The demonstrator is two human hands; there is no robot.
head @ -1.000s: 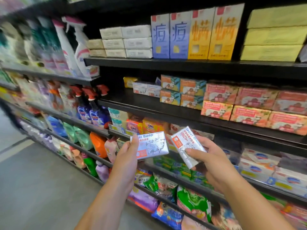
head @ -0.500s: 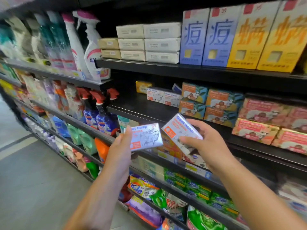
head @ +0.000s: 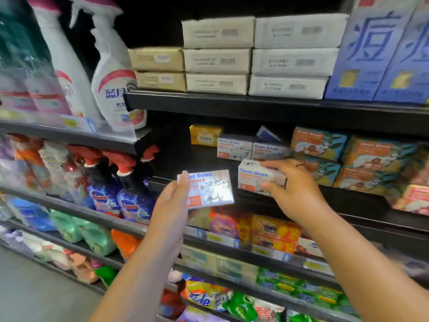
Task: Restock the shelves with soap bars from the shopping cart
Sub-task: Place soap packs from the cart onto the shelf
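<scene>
My left hand (head: 170,205) holds a white Goat Soap box (head: 212,189) in front of the black shelf's front edge (head: 167,180). My right hand (head: 294,187) grips a second Goat Soap box (head: 254,176) over the shelf, just in front of two matching Goat Soap boxes (head: 234,148) standing at the back. A yellow soap box (head: 205,135) sits to their left. The shopping cart is out of view.
Teal and orange soap boxes (head: 348,156) are stacked to the right on the same shelf. White and beige wrapped bars (head: 232,56) and blue cartons (head: 371,49) fill the shelf above. Spray bottles (head: 111,73) stand left; detergent packs (head: 271,231) lie below.
Both hands have moved up and forward toward the shelf. My right hand has turned its soap box upright and carried it over the shelf board. The camera has come closer.
</scene>
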